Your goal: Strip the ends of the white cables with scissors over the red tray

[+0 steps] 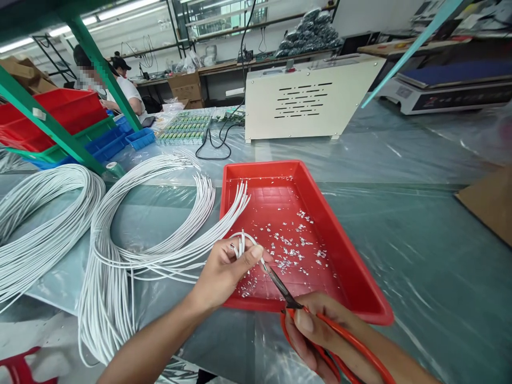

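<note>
As my left hand (224, 272) hung over the red tray (260, 170), its grip was clamped on the white wire ends (241, 246); at five o'clock, the grip of my right hand (316, 336) was closed round the scissors (280, 285) (red handles), blades at the wire.

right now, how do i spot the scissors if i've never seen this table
Find the red tray in the middle of the plastic-covered table. At its near edge, the right hand holds the scissors, their tips at the wire pinched in the left hand. They are the only tool: dark blades, red handles, among white wires.
</note>
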`<state>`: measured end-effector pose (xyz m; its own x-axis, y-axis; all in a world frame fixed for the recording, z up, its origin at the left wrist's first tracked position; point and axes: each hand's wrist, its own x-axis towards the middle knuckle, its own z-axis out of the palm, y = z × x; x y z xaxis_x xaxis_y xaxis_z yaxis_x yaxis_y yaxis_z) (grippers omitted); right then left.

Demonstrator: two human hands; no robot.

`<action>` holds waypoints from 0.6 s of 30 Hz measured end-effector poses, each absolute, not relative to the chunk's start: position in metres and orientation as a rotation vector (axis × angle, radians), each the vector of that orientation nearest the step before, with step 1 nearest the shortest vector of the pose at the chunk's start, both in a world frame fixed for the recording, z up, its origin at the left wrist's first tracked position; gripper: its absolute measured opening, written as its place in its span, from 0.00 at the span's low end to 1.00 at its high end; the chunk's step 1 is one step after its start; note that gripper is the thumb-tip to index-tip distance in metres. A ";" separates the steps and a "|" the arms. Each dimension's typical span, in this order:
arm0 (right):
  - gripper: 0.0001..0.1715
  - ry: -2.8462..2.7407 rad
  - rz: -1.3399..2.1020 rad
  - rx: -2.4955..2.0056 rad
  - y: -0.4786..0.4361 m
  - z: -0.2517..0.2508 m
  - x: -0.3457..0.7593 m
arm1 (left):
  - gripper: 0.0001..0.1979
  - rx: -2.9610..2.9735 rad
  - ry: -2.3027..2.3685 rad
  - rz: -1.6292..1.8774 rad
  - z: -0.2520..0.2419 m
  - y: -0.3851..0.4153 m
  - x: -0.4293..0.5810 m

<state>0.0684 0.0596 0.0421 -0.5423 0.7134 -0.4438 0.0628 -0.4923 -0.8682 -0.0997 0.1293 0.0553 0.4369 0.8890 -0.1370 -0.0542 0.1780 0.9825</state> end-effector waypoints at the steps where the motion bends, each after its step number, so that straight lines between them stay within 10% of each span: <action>1: 0.33 -1.283 2.038 -1.220 0.060 0.044 0.069 | 0.13 1.203 0.883 0.823 0.056 0.129 -0.100; 18: 0.33 -1.300 2.125 -1.248 0.059 0.037 0.076 | 0.09 1.286 0.877 0.889 0.055 0.127 -0.100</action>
<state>0.0762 0.0593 0.0370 -0.5487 0.6704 -0.4995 0.1397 -0.5155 -0.8454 -0.0996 0.1270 0.0551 0.4079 0.9120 -0.0429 -0.0558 0.0718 0.9959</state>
